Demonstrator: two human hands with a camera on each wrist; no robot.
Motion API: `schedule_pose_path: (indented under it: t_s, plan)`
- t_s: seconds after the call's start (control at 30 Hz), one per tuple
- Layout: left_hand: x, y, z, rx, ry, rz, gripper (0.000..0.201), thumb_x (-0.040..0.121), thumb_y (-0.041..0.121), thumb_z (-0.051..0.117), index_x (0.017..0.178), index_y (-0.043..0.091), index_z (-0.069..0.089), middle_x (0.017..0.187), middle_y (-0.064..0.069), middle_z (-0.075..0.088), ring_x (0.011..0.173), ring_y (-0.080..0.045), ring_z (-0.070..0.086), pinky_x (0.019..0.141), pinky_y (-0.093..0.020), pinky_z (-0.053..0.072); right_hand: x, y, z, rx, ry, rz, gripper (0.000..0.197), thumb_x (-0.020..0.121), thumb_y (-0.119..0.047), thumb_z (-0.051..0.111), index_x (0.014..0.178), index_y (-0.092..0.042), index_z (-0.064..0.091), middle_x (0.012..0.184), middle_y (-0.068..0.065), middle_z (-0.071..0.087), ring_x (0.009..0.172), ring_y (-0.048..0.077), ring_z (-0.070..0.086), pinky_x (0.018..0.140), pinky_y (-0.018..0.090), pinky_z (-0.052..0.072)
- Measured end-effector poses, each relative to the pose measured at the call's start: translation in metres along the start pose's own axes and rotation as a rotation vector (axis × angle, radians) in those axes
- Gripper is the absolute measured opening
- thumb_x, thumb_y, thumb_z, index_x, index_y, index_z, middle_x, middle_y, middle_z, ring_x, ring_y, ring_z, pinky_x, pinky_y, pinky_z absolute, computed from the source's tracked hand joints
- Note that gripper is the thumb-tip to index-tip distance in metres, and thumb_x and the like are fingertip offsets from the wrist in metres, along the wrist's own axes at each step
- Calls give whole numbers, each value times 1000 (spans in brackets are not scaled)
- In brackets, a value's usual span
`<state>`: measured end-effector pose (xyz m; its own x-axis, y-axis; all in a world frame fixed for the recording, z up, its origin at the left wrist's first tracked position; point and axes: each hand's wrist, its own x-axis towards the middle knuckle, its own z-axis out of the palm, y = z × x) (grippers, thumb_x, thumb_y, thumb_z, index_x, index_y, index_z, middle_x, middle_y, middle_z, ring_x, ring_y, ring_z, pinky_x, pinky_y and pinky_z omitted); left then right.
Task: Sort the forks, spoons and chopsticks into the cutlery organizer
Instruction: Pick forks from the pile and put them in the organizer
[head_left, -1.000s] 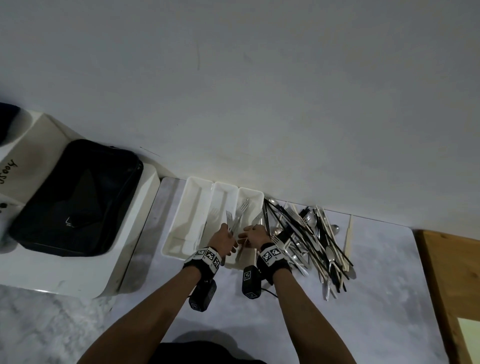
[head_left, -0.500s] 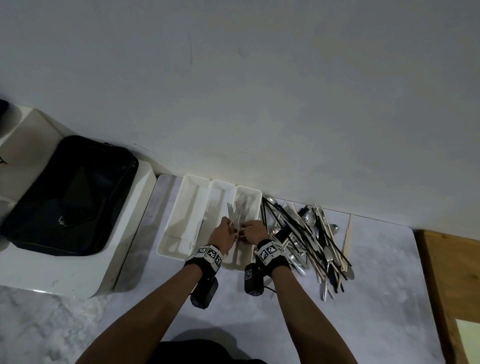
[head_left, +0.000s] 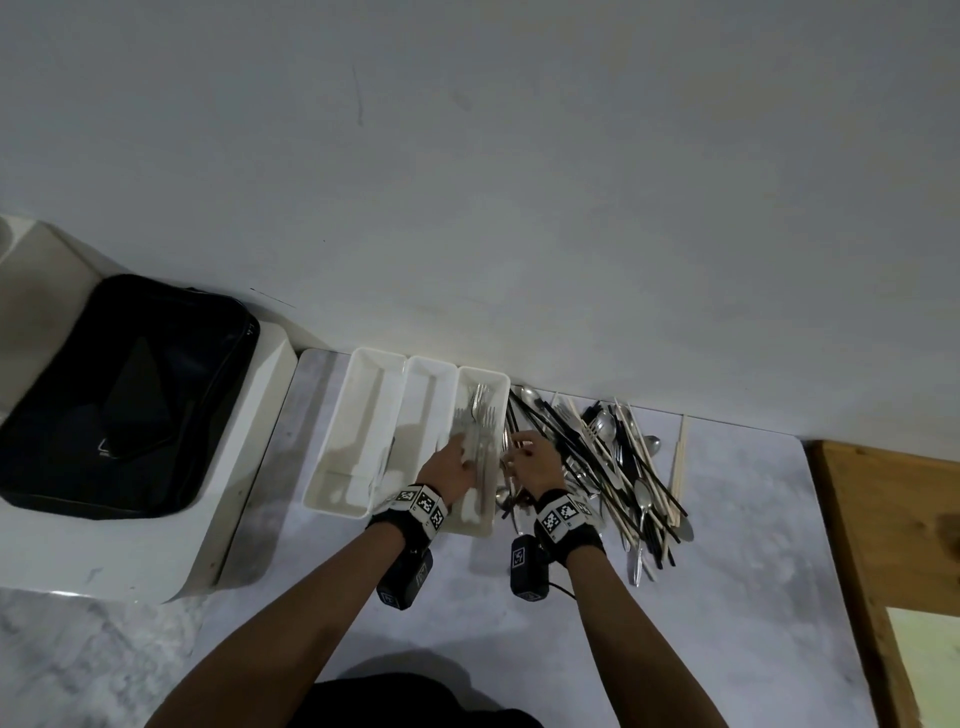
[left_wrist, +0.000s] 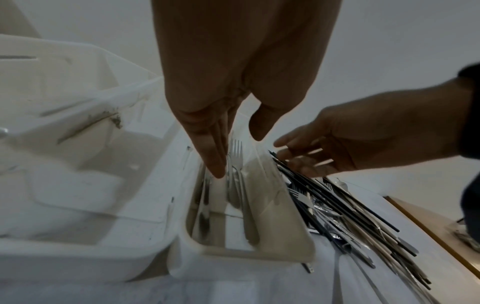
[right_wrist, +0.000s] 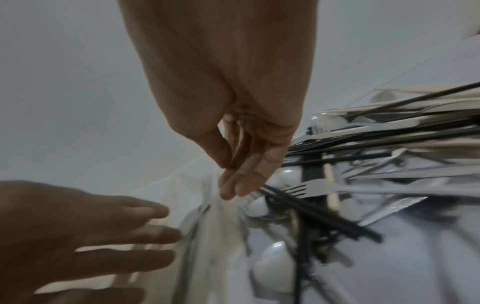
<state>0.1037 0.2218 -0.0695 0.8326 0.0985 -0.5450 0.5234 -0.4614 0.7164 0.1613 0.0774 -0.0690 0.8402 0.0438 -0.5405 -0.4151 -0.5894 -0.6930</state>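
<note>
A black bag (head_left: 122, 397) lies on a white box (head_left: 228, 483), left.

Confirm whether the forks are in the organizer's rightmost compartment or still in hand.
In the compartment: the forks lie flat inside the organizer, tines toward the wall; the left hand rests straight-fingered on their handles.

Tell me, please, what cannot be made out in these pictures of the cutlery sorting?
- Head view: the left hand covers the fork handles in the organizer.
- Head view: the pile is too tangled to count.
- Right wrist view: the spoons are blurred.
- Left wrist view: the fingers hide part of the forks.
</note>
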Motion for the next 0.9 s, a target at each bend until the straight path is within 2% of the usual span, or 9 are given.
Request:
schedule_pose_path:
  t_s: [0.1,0.27,0.4,0.43,0.53,0.67,0.73,0.83,0.9]
  plan:
    - [3,2,4,-20,7,-3,50,92,20,47,140,14,34,125,-17,59,110,-35,59,94,-37,47,-2,18,-25,-141,100,-14,25,88,-4,54,111,-11,61,106,10,69,85,24,66,72,33,56]
    - [-4,15,17,-79,42,24,40,91,18,49,130,11,44,106,-13,65,96,-31,64,90,-41,52,-12,55,-51,-366,133,42,28,87,-11,54,115,-12,59,108,9,67,102,28,64,79,28,48]
    - [-15,27,35,-129,35,22,23,92,17,47,115,15,51,90,-5,62,61,-21,59,59,-30,50,-18,87,-49,-607,44,-59,24,89,-18,56,112,-15,61,114,9,67,106,29,63,87,34,51]
    - [-18,28,40,-127,52,28,18,92,17,48,109,18,54,88,-3,62,60,-21,59,60,-29,50,-20,90,-48,-648,38,-85,23,89,-18,55,111,-15,61,114,8,67,107,29,62,87,35,51]
    - [-26,32,55,-92,97,4,16,91,16,51,105,16,59,92,-4,64,80,-22,60,78,-29,47,-19,93,-55,-690,-10,-118,26,88,-19,56,113,-13,59,113,10,68,107,29,63,87,36,51]
    - [-26,38,80,-21,89,-47,17,90,13,48,103,9,58,105,-16,67,87,-25,60,79,-32,48,-12,95,-83,-623,-56,-133,30,88,-14,55,115,-3,48,109,19,65,100,35,63,77,36,49]
    - [-23,42,96,14,72,-90,25,90,16,48,112,6,55,109,-17,65,90,-29,61,83,-36,50,-9,100,-101,-568,-22,-162,35,91,-17,53,121,-1,44,103,19,65,94,36,63,72,36,45]
    - [-11,41,124,144,90,-138,41,92,19,43,129,2,43,127,-22,53,111,-36,56,94,-40,46,-8,108,-130,-519,66,-155,29,92,-11,46,120,0,45,75,8,56,70,28,54,61,31,39]
    - [-4,40,137,213,181,-157,46,92,17,40,134,-2,37,135,-23,45,120,-37,48,102,-40,40,-5,113,-148,-511,102,-123,23,94,-13,42,113,-2,49,77,12,58,71,30,56,60,31,39]
